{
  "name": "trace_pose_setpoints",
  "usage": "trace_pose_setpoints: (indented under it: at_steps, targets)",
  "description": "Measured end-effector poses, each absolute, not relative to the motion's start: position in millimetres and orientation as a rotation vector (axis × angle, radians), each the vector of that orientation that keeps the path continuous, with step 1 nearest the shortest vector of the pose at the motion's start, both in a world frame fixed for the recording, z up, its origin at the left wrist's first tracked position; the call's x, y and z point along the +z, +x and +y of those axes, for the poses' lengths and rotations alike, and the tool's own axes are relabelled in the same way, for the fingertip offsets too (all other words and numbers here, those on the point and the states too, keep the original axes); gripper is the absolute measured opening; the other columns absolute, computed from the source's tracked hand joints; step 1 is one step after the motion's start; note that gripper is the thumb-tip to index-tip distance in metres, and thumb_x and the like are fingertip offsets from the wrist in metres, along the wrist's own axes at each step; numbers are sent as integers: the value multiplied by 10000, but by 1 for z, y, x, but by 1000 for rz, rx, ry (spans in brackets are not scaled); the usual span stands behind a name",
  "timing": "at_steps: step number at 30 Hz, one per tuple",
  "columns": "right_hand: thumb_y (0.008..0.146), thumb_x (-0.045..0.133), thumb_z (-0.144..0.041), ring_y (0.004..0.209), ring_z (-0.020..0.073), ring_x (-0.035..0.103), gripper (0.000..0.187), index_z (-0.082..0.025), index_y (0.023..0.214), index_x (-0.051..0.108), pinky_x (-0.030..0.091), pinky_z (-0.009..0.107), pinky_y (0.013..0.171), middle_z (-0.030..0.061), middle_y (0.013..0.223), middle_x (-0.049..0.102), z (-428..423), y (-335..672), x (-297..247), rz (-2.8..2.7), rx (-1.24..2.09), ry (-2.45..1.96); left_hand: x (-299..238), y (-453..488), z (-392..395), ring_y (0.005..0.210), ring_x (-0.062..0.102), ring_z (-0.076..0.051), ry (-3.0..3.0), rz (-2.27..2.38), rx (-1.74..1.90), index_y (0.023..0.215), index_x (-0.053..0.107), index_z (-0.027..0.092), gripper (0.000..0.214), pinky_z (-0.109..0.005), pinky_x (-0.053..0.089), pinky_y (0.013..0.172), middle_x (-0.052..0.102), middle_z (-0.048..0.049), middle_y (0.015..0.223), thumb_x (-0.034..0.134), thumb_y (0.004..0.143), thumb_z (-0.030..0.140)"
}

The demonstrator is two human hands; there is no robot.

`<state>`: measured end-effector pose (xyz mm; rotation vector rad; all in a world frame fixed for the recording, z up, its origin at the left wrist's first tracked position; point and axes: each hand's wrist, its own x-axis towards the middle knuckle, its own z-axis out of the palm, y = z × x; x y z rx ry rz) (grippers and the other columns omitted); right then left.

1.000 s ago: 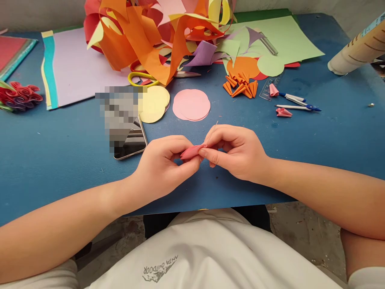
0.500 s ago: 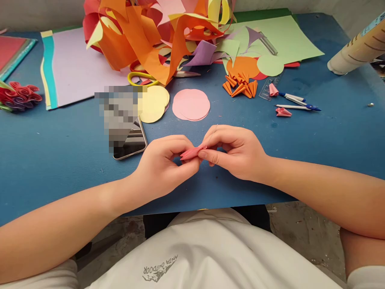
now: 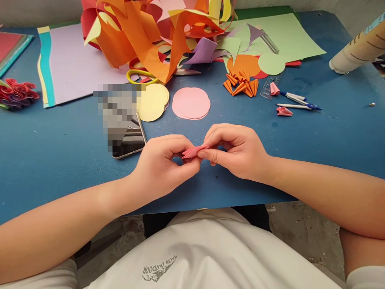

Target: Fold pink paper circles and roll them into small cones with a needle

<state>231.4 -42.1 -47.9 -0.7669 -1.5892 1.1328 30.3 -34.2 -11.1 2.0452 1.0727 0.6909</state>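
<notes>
Between my two hands is a small folded piece of pink paper (image 3: 192, 152), its pointed layers facing left and a curled end on the right. My left hand (image 3: 167, 160) pinches its left part between thumb and fingers. The right end is gripped by the thumb and fingertips of my right hand (image 3: 234, 148). Just beyond my hands lie a stack of pink paper circles (image 3: 191, 103) and a stack of yellow paper circles (image 3: 152, 103). Two folded pink pieces, one of them a rolled petal (image 3: 284, 111), rest at the right near a blue-and-white compass (image 3: 300, 106).
Orange paper cones (image 3: 242, 85) lie in a heap by a clear ruler (image 3: 266, 89). Paper scraps (image 3: 144, 36) pile up at the back over yellow-handled scissors (image 3: 132, 76). A phone (image 3: 129, 140) is left of centre. A bottle (image 3: 345, 60) stands at the right.
The pink paper has turned or shifted very slightly in my fingers. Both hands keep their hold, and the camera view has moved a little.
</notes>
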Motion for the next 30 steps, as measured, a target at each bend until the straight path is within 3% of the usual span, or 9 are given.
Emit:
trace_pose_setpoints:
  at_steps: [8, 15, 23, 30]
  targets:
    - [861, 831, -194, 662, 102, 631, 127, -169, 801, 722, 536, 223, 572, 13, 761, 693, -42, 230, -50, -1601, 1109, -769, -14, 28, -33, 605, 502, -94, 2122, 1013, 745, 622, 559, 187, 215, -219, 427, 563, 620, 15, 660, 620, 815, 117]
    - [928, 748, -210, 752, 129, 657, 44, -179, 954, 765, 552, 262, 637, 42, 856, 710, -42, 236, -46, -1742, 1038, -749, -11, 29, -33, 607, 521, -112, 1992, 1025, 691, 638, 604, 196, 212, -247, 451, 582, 628, 6, 667, 632, 845, 164]
    - [945, 717, -178, 713, 112, 643, 36, -176, 915, 737, 537, 245, 619, 32, 821, 706, -44, 234, -45, -1758, 971, -784, -14, 30, -33, 611, 481, -91, 2050, 1003, 717, 609, 505, 192, 260, -218, 419, 568, 597, 21, 669, 607, 831, 105]
    - [925, 754, -187, 693, 99, 633, 53, -163, 893, 719, 540, 228, 607, 27, 812, 687, -42, 232, -49, -1718, 1011, -729, -15, 28, -34, 620, 486, -97, 2097, 959, 740, 633, 534, 192, 232, -222, 432, 581, 588, 18, 669, 606, 828, 91]
